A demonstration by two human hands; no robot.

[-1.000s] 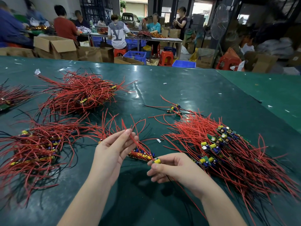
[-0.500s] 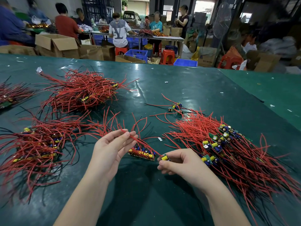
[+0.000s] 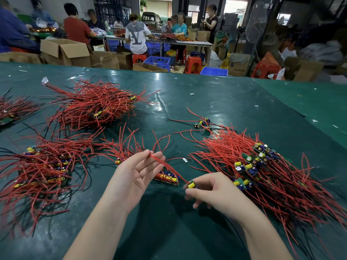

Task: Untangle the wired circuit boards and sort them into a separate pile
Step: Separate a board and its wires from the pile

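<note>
My right hand [image 3: 210, 190] pinches a small circuit board [image 3: 192, 184] with a yellow capacitor, just above the green table [image 3: 225, 102]. Its red wire [image 3: 165, 163] runs up and left to my left hand [image 3: 137, 173], whose thumb and fingers pinch the wire near its far end. Under the wire lies a small stack of boards [image 3: 168, 178] with red wires fanning away. A large tangled heap of wired boards [image 3: 262, 169] spreads to the right of my right hand. A sorted pile [image 3: 43, 166] lies at the left.
Another red-wire pile [image 3: 95, 106] sits further back on the left, and a fourth [image 3: 11, 109] at the left edge. A few loose boards [image 3: 202, 122] lie mid-table. Beyond the far edge are cardboard boxes [image 3: 63, 51], blue crates, red stools and several people working.
My right hand has drawn the small board a little to the right and my left hand has risen slightly, stretching the red wire straighter between them.
</note>
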